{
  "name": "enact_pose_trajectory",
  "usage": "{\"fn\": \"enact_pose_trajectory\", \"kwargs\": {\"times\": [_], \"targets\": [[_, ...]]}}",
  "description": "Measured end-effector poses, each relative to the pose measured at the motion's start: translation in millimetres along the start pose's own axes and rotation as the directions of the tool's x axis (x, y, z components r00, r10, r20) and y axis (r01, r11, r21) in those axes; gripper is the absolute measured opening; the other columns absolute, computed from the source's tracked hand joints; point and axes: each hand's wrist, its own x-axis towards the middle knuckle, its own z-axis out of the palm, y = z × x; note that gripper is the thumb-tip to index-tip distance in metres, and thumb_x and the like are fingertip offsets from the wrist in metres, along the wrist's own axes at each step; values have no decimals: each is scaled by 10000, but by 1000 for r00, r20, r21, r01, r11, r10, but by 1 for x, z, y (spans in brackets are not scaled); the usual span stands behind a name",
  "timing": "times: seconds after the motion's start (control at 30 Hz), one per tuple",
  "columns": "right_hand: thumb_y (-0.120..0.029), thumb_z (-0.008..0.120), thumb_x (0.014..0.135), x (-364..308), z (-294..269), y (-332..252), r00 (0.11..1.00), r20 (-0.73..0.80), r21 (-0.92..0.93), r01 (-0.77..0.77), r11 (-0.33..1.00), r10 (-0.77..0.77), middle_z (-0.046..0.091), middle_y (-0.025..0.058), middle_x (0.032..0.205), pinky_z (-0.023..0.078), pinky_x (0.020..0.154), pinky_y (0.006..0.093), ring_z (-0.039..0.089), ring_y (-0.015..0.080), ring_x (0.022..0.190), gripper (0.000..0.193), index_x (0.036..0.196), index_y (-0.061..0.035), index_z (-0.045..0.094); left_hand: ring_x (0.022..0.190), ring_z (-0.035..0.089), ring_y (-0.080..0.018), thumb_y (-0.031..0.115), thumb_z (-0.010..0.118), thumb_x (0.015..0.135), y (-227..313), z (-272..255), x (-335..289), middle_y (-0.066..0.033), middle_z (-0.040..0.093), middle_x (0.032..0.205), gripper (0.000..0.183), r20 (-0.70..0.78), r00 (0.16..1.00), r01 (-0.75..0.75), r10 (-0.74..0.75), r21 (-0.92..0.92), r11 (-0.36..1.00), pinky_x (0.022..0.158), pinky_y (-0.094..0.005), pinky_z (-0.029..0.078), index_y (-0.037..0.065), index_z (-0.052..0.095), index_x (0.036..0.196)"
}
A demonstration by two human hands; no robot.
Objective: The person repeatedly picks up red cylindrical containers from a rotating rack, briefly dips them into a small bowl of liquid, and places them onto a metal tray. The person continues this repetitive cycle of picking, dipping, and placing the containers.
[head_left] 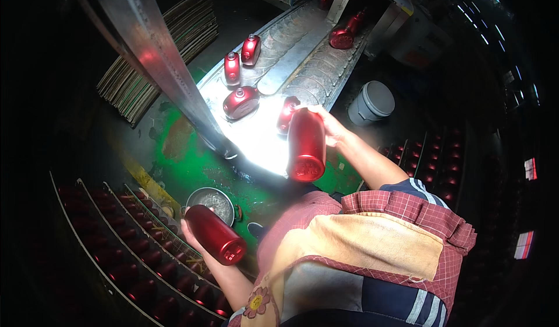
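Note:
My left hand (191,235) is closed round a glossy dark red bottle (214,234), low on the left above the bottle racks. The bottle is tilted, its base toward me. Over the conveyor's near end, my right hand (329,128) grips a second red bottle (306,143), also base toward me. Its far end is hidden. Just behind it, a red bottle (286,115) is on the brightly lit conveyor (279,82). Farther left stand a squat rounded red bottle (241,104) and two slimmer-looking ones, a nearer bottle (232,69) and a farther bottle (251,50).
Slatted racks (125,239) of red bottles flank me, with more bottles (434,167) on the right. A metal post (157,59) rises beside the conveyor. There are a white bucket (372,103), a metal pan (211,200) and stacked flat sheets (157,50).

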Motion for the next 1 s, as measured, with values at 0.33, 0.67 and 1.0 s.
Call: {"fn": "enact_pose_trajectory", "kwargs": {"times": [0.33, 0.67, 1.0], "targets": [[-205, 751, 774, 104, -43, -112, 245, 243, -967, 132, -216, -939, 544, 91, 1314, 413, 1034, 379, 464, 309, 1211, 306, 1074, -267, 748, 1119, 577, -290, 136, 756, 797, -122, 290, 155, -142, 618, 1207, 276, 799, 525, -851, 292, 486, 201, 990, -379, 451, 80, 725, 1065], [-279, 714, 821, 180, -57, -93, 405, 80, -996, 78, -52, -911, 399, 281, 1460, 337, 1110, 430, 379, 420, 1331, 416, 1231, -339, 677, 1232, 485, -383, 97, 752, 740, -184, 291, 228, -137, 543, 1348, 345, 815, 580, -814, 11, 580, -29, 1027, -432, 431, 190, 745, 1073], [41, 615, 832, 6, 83, 176, 828, 440, -373, 520, 769, -347, 556, 113, 1063, 546, 787, 339, 590, 192, 892, 192, 1023, 41, 637, 971, 647, -138, 72, 658, 888, 115, 100, -1, -62, 705, 1015, 163, 355, 935, -316, 1, 831, 458, 847, -280, 511, 36, 732, 1029]]}}
